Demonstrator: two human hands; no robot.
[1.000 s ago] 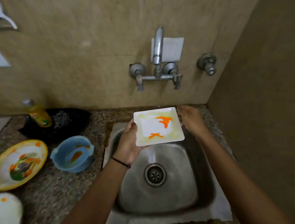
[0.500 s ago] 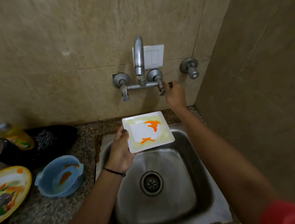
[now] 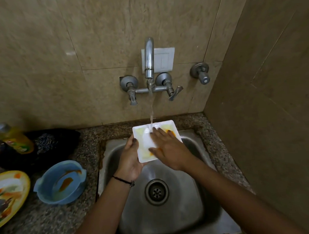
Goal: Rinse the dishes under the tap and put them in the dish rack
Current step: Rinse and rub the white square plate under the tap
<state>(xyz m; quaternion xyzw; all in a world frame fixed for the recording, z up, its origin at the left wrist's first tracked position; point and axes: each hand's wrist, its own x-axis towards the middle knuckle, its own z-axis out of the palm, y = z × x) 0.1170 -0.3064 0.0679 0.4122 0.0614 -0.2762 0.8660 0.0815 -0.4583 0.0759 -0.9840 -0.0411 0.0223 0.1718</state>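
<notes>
White square plate (image 3: 144,136) — orange-smeared (wet)

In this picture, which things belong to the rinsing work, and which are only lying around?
Job in hand: square white plate, held by the left hand, right hand flat on it; running tap; sink; dirty blue bowl and yellow-rimmed plate, waiting.
Lying about: soap bottle; dark cloth; wall switch; side valve.
</notes>
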